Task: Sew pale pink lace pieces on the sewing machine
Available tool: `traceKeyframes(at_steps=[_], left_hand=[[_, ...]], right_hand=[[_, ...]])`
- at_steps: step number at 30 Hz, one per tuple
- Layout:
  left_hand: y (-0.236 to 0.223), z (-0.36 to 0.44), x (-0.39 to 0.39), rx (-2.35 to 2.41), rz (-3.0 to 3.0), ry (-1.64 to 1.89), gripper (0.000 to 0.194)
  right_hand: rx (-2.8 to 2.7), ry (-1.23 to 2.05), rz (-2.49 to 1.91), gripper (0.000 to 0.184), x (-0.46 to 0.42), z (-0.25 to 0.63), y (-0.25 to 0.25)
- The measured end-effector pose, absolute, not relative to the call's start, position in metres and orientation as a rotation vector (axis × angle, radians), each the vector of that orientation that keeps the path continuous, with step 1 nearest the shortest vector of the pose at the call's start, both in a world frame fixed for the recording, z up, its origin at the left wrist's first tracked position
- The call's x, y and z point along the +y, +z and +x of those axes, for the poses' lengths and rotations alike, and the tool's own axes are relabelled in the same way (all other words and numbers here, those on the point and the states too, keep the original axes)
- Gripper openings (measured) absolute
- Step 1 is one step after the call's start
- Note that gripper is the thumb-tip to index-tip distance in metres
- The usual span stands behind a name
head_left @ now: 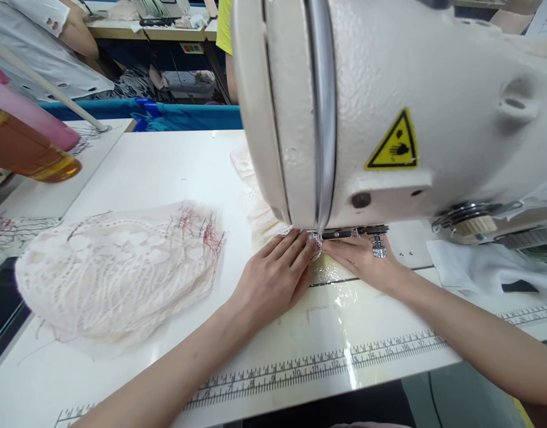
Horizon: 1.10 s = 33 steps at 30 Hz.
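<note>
Touching lace fabric (261, 215) at mid-frame with left hand (273, 276) and right hand (372, 260) beneath sewing machine (380, 77), whether pinching cannot tell.

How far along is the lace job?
Possibly done: lace bundle set aside at left, red threads trailing; finish unconfirmed.
In hand: lace edge under the sewing machine head, left hand and right hand either side.
Remaining: probably this piece, as it's at the machine; total count can't be told.
</note>
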<state>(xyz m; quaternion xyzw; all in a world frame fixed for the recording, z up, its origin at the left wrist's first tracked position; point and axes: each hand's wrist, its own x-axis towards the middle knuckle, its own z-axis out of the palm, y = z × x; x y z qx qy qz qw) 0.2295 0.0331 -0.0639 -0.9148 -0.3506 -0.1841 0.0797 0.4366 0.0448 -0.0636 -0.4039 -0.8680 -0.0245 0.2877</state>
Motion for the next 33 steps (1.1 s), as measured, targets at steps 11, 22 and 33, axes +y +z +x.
traceKeyframes(at_steps=[11, 22, 33], left_hand=[[-0.065, 0.23, 0.034, -1.136, -2.749, -0.53, 0.034], [-0.066, 0.233, 0.033, -1.054, -2.641, -0.569, 0.03], [-0.067, 0.233, 0.031, -0.975, -2.622, -0.581, 0.031]], right_hand=[[-2.25, 0.201, -1.14, 0.027, 0.054, 0.438, -0.062], [-2.195, 0.291, -1.155, 0.029, 0.054, 0.438, -0.068], [-2.366, -0.324, -1.12, 0.031, 0.037, 0.441, -0.075]])
